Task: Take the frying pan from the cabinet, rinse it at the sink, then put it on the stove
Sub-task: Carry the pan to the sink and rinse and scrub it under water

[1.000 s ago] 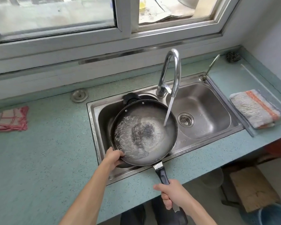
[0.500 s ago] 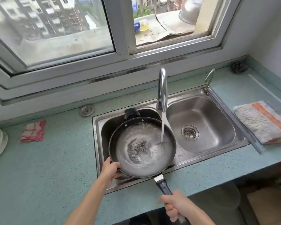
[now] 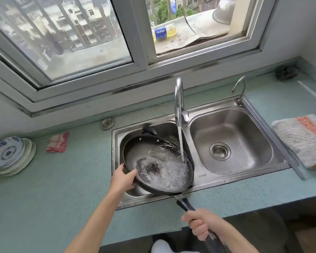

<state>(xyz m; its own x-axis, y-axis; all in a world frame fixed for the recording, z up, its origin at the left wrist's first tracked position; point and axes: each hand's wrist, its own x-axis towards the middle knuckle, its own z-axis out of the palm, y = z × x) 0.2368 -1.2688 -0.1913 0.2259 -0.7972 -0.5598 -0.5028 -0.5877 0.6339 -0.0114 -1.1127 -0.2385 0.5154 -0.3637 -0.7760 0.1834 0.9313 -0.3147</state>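
Black round non-stick frying pan (image 3: 144,154) is over the left basin of the 2-basin stainless steel sink (image 3: 199,181), held tilted, with its right edge reaching across the divider between the basins. A small black helper grip shows at its far rim.

Tall chrome gooseneck faucet (image 3: 179,99) is running. The stream of water (image 3: 180,141) lands inside the pan near its right wall, and foamy water spreads over the right and near part of the base. There is a dark rough patch near the pan's centre.

Hands:
- Left hand (image 3: 123,179) grasps the near-left rim, thumb over the edge and on the inner wall.
- Right hand (image 3: 202,225) is clenched round the long black handle (image 3: 185,204), out past the front edge of the teal speckled desk (image 3: 53,189).

The right basin holds only its round metal drain strainer (image 3: 220,151). A small curved second tap (image 3: 240,86) stands at the sink's far right corner.

On the desk, left of the sink, are a folded red-and-white checked cloth (image 3: 57,143) and a leaning stack of blue-patterned white plates (image 3: 9,154). To the right lie a white towel with an orange stripe (image 3: 303,139) and a dark wire scourer (image 3: 285,72).
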